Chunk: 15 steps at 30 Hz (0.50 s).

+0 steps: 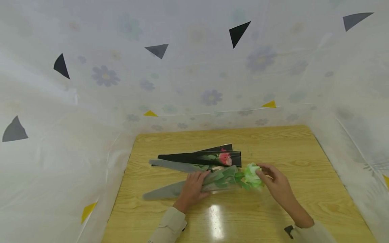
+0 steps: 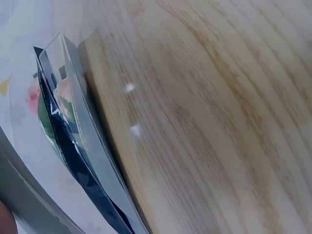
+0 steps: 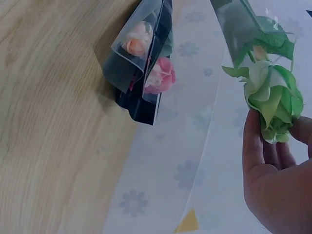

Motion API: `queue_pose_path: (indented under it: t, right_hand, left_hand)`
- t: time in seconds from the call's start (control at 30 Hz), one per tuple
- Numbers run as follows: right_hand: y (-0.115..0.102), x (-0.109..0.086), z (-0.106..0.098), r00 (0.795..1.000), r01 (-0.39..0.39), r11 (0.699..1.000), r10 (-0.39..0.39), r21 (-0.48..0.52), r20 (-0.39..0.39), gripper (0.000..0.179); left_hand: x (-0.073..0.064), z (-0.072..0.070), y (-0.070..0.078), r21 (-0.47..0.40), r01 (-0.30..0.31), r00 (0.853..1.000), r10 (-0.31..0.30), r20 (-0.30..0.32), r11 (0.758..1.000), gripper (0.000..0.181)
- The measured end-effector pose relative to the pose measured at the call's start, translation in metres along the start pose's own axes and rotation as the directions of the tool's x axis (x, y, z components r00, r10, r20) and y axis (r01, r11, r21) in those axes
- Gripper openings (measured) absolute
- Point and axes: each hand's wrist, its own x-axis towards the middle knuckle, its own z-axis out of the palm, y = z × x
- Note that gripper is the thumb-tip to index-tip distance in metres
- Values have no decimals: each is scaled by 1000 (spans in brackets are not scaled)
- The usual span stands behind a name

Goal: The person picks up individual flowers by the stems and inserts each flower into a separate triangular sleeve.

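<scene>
A green artificial rose [image 1: 253, 174] pokes out of the right end of a translucent grey flower sleeve [image 1: 168, 191]. My left hand [image 1: 192, 187] grips that sleeve around its middle, with the leaves [image 1: 225, 177] showing through the film to the right. At the bloom, my right hand [image 1: 277, 185] holds the rose's head between thumb and fingers. The right wrist view shows the fingers [image 3: 253, 141] at the tip of the green bloom [image 3: 273, 100]. In the left wrist view, the grey sleeve [image 2: 27, 190] crosses the lower left corner, and most of the hand is hidden.
Beyond the hands, black sleeves [image 1: 182, 158] with a pink rose [image 1: 225, 158] and a grey sleeve [image 1: 165, 164] with a pale peach rose [image 3: 136, 39] lie side by side. The wooden table [image 1: 258, 216] is walled by white flowered sheeting [image 1: 188, 84].
</scene>
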Motion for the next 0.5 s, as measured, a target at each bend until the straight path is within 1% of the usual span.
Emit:
queue_pose_path:
  t: [0.13,0.23,0.4,0.5]
  right_hand:
    - [-11,1,7,1000,23,1000,-23,17,-10,27]
    - [-17,1,12,999,27,1000,-27,13,-25,26]
    - [-23,3,18,999,-12,1000,11,-23,-52,23]
    - [-25,4,21,998,-31,999,30,-17,-54,24]
  left_hand:
    - [4,-1,3,-36,-5,1000,5,-1,999,98]
    - [5,-2,6,-38,-7,1000,8,9,999,99]
    - [6,0,9,-19,-20,999,21,27,1000,102]
    - [7,0,11,-15,-25,999,25,23,1000,105]
